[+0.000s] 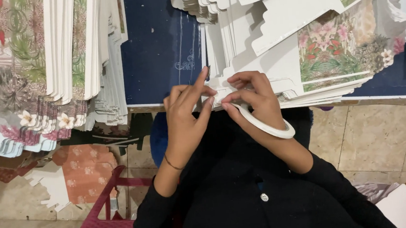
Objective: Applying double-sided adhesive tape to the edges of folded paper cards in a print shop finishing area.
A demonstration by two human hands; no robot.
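My left hand (186, 115) and my right hand (255, 98) meet at the near edge of a fanned stack of white die-cut card sheets with floral print (304, 48). Both pinch a small white piece, seemingly the end of tape, at the stack's corner (218, 98). A white tape roll (271, 128) hangs around my right wrist like a bracelet. My index finger of the left hand points up along the sheet edge. Black sleeves cover both forearms.
A second tall pile of floral card sheets (63, 57) lies at the left on the dark blue table (159, 45). Below are a maroon plastic stool (106, 208), card scraps (79, 172) on the floor, and beige tiles (379, 138) at the right.
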